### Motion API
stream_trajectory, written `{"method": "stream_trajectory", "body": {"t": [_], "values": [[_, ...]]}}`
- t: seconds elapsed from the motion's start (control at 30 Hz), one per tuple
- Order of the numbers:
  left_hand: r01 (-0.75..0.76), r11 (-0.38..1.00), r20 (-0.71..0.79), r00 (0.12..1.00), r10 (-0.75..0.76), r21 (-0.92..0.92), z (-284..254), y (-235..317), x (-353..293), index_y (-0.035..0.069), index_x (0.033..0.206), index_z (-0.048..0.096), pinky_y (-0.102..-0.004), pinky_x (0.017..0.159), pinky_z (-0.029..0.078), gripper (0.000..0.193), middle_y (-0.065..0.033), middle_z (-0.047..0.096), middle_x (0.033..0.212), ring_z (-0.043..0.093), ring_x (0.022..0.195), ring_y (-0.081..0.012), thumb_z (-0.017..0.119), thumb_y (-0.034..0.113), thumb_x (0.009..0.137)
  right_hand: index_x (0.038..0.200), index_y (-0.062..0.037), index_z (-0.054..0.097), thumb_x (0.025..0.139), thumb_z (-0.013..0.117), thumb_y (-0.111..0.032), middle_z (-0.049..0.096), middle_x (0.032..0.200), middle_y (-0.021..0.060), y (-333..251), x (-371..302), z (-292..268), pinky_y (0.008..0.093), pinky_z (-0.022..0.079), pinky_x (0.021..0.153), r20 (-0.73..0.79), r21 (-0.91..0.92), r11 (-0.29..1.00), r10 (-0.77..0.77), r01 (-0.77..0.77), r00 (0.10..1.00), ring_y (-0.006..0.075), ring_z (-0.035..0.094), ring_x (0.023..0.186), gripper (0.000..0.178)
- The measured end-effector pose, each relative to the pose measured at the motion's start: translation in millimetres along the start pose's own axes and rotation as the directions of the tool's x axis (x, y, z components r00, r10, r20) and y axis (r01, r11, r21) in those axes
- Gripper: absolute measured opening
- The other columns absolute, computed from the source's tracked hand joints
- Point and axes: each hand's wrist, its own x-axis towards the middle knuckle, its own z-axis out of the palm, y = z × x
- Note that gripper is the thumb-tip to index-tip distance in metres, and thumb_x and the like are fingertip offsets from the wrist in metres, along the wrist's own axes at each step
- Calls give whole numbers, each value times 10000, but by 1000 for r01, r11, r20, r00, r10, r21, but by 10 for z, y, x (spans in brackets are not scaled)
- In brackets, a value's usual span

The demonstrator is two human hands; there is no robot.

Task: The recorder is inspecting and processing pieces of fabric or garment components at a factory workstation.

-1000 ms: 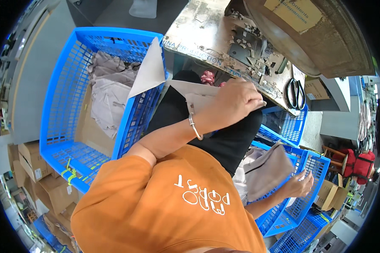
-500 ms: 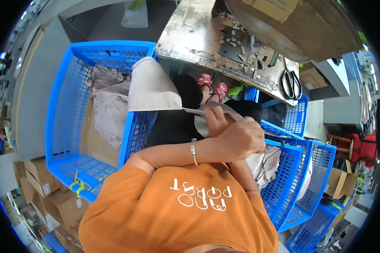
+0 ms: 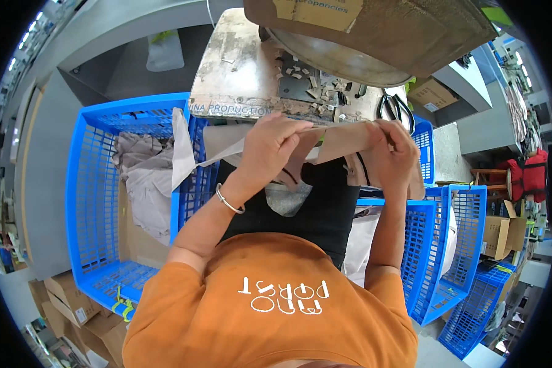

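A beige fabric piece (image 3: 343,142) is stretched sideways over my lap, just in front of the worktable. My left hand (image 3: 270,150), with a bangle on its wrist, closes on the fabric's upper edge. My right hand (image 3: 395,150) pinches the other end, to the right. Between the hands the cloth's upper edge runs nearly straight, and looser folds hang below it. To the left, a pale fabric flap (image 3: 182,150) drapes over the basket rim, joined to the rest by a narrow twisted strip. The fingertips are partly hidden by the cloth.
Black-handled scissors (image 3: 397,111) lie at the right of the worktable (image 3: 227,76), among fabric scraps (image 3: 313,86). A blue basket (image 3: 92,190) with crumpled beige cloth (image 3: 144,178) stands at my left. More blue baskets (image 3: 420,257) stand at my right. A brown board (image 3: 411,37) overhangs the table.
My hands were close together and crossed over my lap; now they are apart and farther forward, with the fabric spread between them. The flap on the basket rim has shifted left and narrowed.
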Motion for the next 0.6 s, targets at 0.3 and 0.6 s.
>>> {"method": "stream_trajectory", "body": {"t": [0.3,0.6], "values": [[333,917,75,943,-324,-220,-33,-177,601,0,1013,753,-294,643,493,250,-111,729,772,615,652,-119,710,218,900,888,22,734,895,753,-194,660,685,57,298,292,251,254,450,596,52,135,974,177,-183,983,85,563,625,217],[460,797,149,887,-438,-392,44,-399,773,-54,1009,757,-247,681,499,226,-61,729,838,602,730,-82,720,126,876,935,-5,758,895,742,-213,732,735,84,522,423,455,262,497,646,23,194,965,177,-178,984,111,664,674,213]]}}
